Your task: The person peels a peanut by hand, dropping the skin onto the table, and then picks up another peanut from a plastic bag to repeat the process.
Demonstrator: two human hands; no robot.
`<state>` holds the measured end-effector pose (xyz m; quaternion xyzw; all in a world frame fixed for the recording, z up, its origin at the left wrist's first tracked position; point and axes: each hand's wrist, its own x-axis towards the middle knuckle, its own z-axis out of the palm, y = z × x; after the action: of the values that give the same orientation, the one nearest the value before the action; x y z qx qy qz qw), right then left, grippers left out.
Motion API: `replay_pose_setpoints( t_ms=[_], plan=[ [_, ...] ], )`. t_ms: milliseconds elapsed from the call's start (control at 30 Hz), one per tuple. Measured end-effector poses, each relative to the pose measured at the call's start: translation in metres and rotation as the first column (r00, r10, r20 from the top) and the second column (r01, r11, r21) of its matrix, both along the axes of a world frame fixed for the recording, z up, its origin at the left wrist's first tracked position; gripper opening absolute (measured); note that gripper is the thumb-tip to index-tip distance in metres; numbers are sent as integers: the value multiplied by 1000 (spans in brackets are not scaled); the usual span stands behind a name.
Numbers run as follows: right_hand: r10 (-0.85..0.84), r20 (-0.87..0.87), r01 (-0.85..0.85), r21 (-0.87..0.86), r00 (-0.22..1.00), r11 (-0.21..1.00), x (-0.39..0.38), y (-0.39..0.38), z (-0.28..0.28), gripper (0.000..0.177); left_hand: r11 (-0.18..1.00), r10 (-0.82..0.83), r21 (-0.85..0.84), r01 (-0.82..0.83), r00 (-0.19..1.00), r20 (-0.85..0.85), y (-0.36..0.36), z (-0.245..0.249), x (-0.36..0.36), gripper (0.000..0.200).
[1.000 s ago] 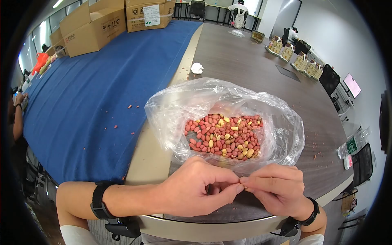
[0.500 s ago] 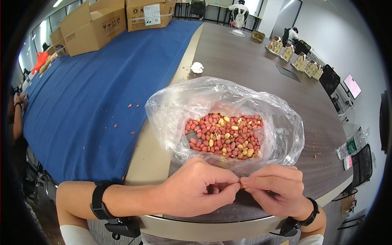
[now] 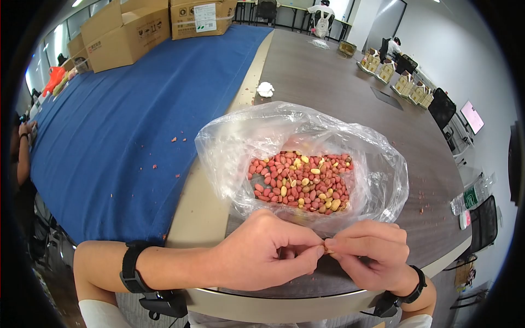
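Just in front of the bag, my left hand [image 3: 272,250] and my right hand [image 3: 372,253] meet, thumbs and forefingers pinched together on a peanut [image 3: 328,250]. Fingertips cover most of it; only a small reddish-brown bit shows. Beyond them lies a wide-open clear plastic bag [image 3: 227,145]. Inside it are many red-skinned peanuts [image 3: 322,183], with several pale yellow peeled ones [image 3: 304,159] among them.
A blue cloth [image 3: 126,126] covers the table's left side, with scraps of red skin [image 3: 174,139] on it. A crumpled white tissue [image 3: 265,89] lies behind the bag. Farther off are cardboard boxes [image 3: 128,35], small model houses [image 3: 386,71] and a plastic bottle [image 3: 473,194].
Both hands keep their pinch at nearly the same place. The fingertips have shifted very slightly to the right, and the bag looks unchanged.
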<state>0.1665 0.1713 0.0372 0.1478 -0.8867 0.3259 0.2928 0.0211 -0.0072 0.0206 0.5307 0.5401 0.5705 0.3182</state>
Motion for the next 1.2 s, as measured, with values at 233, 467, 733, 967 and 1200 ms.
replay_pose_setpoints(
  t_ms=[233,467,733,967,1200],
  plan=[
    [6,2,-6,-9,1000,1000,1,-1,-1,30,999,-40,22,41,997,-64,-1,0,-3,12],
    [5,8,-5,-15,1000,1000,1,0,2,28,998,-39,45,43,996,-75,-1,-4,-4,11],
    [4,7,-3,-30,1000,1000,1,-1,0,27,998,-33,45,34,999,-22,-2,-1,-3,11],
    [-8,20,9,-18,1000,1000,1,-2,2,25,998,-48,42,51,996,-69,0,-2,-4,11],
    [6,29,-5,-33,1000,999,-1,-1,2,24,998,-21,61,29,992,-122,0,-3,-2,9]
  ],
)
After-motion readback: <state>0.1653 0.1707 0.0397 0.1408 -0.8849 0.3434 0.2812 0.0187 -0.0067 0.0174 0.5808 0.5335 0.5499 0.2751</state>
